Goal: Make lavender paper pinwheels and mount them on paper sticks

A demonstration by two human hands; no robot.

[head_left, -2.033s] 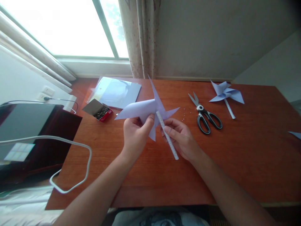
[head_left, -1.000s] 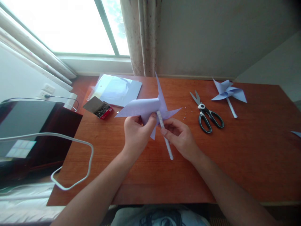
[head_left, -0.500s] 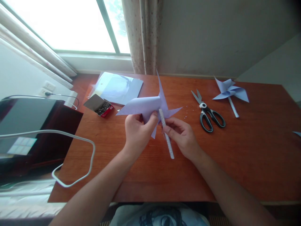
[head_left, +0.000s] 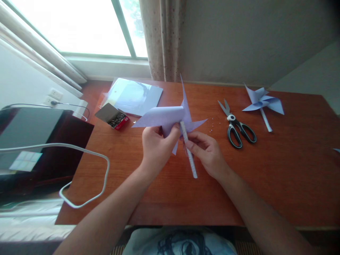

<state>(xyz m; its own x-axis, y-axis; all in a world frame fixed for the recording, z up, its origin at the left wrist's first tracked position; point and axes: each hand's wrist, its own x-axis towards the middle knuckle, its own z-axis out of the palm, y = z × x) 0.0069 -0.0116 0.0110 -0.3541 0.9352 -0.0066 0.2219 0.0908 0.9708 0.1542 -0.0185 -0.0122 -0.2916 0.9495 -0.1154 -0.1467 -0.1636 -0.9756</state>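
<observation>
Swung slightly leftward at its lower end since two seconds ago, the paper stick (head_left: 191, 161) slants down from the paper pinwheel (head_left: 170, 115), which I see held up over the middle of the desk (head_left: 212, 198). My left hand (head_left: 158, 146) clamps the pinwheel under its thumb; my right hand (head_left: 208, 153) pinches the stick. Open scissors (head_left: 231, 118) lie to the right.

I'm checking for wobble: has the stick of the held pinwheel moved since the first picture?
Yes: judged against the scissors, the lower end of the pinwheel stick has swung left, away from them.
</observation>
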